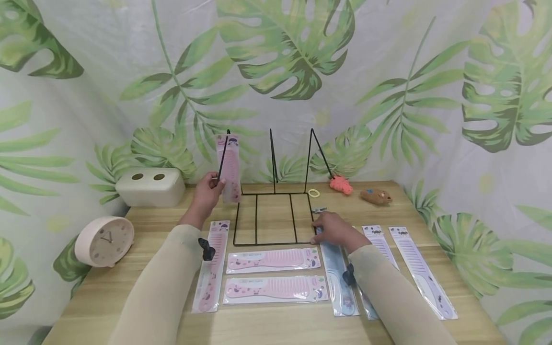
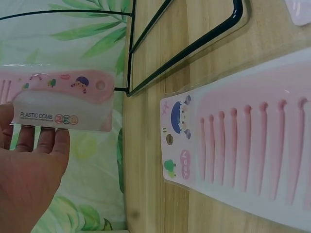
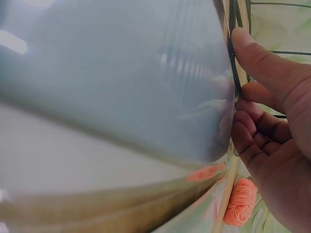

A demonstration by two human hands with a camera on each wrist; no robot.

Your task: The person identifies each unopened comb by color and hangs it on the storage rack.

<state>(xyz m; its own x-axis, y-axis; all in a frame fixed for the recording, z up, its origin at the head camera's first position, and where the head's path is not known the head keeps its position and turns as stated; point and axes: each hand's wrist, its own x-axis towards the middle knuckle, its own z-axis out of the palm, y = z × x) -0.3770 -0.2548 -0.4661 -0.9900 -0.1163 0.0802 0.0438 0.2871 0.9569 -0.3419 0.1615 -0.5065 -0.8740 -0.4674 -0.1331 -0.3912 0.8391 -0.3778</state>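
My left hand (image 1: 206,196) pinches a pink plastic comb in a clear packet (image 1: 231,167), thumb in front and fingers behind in the left wrist view. The packet stands upright at the left prong of a black wire rack (image 1: 273,193), whose wire crosses in front of it. At the rack's front right corner, my right hand (image 1: 338,231) has its thumb and curled fingers on the wire. Directly below that hand lies a packaged blue comb (image 1: 338,278), which looms large and blurred in the right wrist view.
Two pink combs (image 1: 273,260) lie crosswise before the rack, another pink comb (image 1: 211,268) to their left. Purple combs (image 1: 422,273) lie right. Behind are a small clip (image 1: 319,210), yellow ring (image 1: 314,193), coral yarn (image 1: 340,184) and brown toy (image 1: 376,196). A clock (image 1: 105,241) and white box (image 1: 150,188) stand left.
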